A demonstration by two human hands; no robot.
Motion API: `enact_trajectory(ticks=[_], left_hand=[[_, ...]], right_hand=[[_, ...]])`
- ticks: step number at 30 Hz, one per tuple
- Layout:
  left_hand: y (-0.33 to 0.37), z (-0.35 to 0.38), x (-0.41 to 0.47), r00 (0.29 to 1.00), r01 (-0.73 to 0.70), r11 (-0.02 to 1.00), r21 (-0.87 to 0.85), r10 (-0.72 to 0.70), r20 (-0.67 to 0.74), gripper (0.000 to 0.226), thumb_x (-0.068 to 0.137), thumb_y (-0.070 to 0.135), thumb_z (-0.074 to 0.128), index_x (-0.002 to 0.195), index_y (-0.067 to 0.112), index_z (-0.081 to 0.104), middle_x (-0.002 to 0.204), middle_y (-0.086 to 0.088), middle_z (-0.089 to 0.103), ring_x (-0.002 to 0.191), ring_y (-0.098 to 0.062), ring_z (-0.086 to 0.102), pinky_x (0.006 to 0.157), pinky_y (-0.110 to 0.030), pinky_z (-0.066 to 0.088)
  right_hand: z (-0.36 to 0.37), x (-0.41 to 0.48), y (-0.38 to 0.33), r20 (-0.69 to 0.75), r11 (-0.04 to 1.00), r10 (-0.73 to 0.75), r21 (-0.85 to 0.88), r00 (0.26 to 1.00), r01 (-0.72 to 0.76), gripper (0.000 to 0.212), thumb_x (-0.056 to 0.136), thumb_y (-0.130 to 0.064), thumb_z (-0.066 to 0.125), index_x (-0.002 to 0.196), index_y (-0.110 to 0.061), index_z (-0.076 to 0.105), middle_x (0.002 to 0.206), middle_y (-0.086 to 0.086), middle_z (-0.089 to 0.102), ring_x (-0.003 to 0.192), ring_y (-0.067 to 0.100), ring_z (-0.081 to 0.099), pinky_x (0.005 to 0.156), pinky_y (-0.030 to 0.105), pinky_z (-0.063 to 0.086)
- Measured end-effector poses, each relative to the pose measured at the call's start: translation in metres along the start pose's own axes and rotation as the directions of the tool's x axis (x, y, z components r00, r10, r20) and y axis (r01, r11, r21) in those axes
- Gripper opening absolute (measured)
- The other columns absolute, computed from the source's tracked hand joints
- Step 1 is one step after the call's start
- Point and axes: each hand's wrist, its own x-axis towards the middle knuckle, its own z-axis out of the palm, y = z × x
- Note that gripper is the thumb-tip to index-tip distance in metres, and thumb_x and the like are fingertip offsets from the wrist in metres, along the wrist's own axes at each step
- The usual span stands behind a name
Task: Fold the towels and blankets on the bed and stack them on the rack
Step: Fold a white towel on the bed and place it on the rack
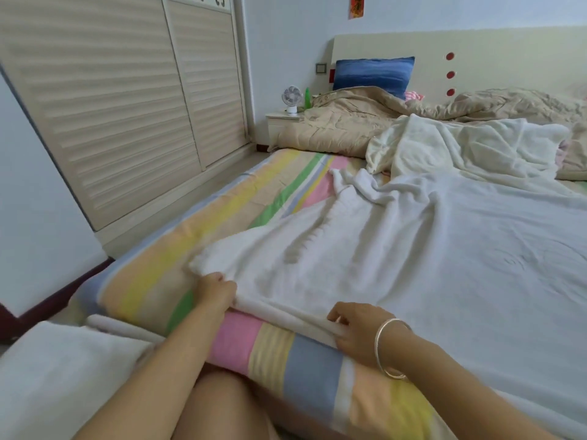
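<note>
Soft white blanket (413, 249), likely light and floppy, covers the bed (197, 236); left hand (216, 290) and right hand (359, 328) pinch its near edge.

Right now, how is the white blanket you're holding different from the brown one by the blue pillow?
The white blanket is spread nearly flat across the bed; the brown quilt is bunched in a heap below the blue pillow. The left hand and right hand grip the white blanket's near edge; no hand touches the brown quilt. Both lie unfolded on the bed.
</note>
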Motion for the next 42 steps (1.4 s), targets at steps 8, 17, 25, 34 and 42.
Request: enact_trajectory(ticks=[8, 17, 25, 34, 42], left_hand=[[0.005, -0.015, 0.009, 0.993, 0.117, 0.907, 0.405, -0.116, -0.026, 0.051, 0.088, 0.022, 0.052, 0.135, 0.003, 0.051, 0.139, -0.02, 0.037, 0.106, -0.035, 0.056, 0.082, -0.033, 0.048], [0.025, -0.037, 0.077, 0.995, -0.074, 0.839, 0.54, 0.096, -0.013, 0.029, 0.095, 0.017, 0.047, 0.122, 0.017, 0.059, 0.125, -0.009, 0.058, 0.111, -0.032, 0.055, 0.087, -0.035, 0.047], [0.033, -0.016, 0.13, 0.954, -0.26, 0.75, 0.608, 0.104, 0.28, 0.028, 0.091, 0.041, 0.061, 0.098, 0.015, 0.07, 0.099, -0.003, 0.07, 0.096, -0.026, 0.063, 0.078, -0.03, 0.048], [0.02, -0.058, 0.129, 0.965, -0.243, 0.439, 0.865, 0.196, 0.172, 0.033, 0.098, 0.036, 0.052, 0.121, 0.014, 0.057, 0.117, -0.007, 0.062, 0.099, -0.027, 0.058, 0.075, -0.034, 0.046], [-0.019, -0.078, 0.088, 0.964, -0.163, 0.37, 0.915, 0.257, 0.068, 0.018, 0.1, 0.017, 0.049, 0.115, 0.009, 0.045, 0.107, -0.01, 0.062, 0.086, -0.023, 0.059, 0.061, -0.031, 0.041]], right_hand=[[0.05, 0.0, -0.027, -0.368, 0.87, -0.361, -0.464, 0.857, 0.167, 0.06, 0.036, -0.007, 0.079, 0.091, -0.021, 0.061, 0.079, 0.0, 0.05, 0.062, 0.021, 0.048, 0.046, 0.03, 0.036], [0.057, 0.057, -0.082, -0.376, 0.834, -0.458, -0.496, 0.805, 0.243, 0.027, 0.043, -0.01, 0.075, 0.062, -0.021, 0.059, 0.077, 0.0, 0.05, 0.068, 0.021, 0.044, 0.056, 0.03, 0.033], [0.046, 0.12, -0.124, -0.327, 0.971, -0.23, -0.134, 0.917, 0.196, 0.037, 0.088, -0.032, 0.058, 0.124, -0.024, 0.054, 0.113, 0.002, 0.049, 0.09, 0.024, 0.059, 0.06, 0.031, 0.032], [0.054, 0.135, -0.161, -0.223, 0.922, -0.362, 0.055, 0.905, 0.383, 0.033, 0.097, -0.027, 0.043, 0.125, -0.029, 0.06, 0.109, 0.002, 0.059, 0.096, 0.032, 0.059, 0.074, 0.034, 0.044], [0.09, 0.101, -0.194, -0.149, 0.804, -0.589, -0.007, 0.794, 0.595, 0.043, 0.089, -0.036, 0.032, 0.106, -0.022, 0.07, 0.09, 0.007, 0.063, 0.074, 0.038, 0.06, 0.059, 0.035, 0.04]])
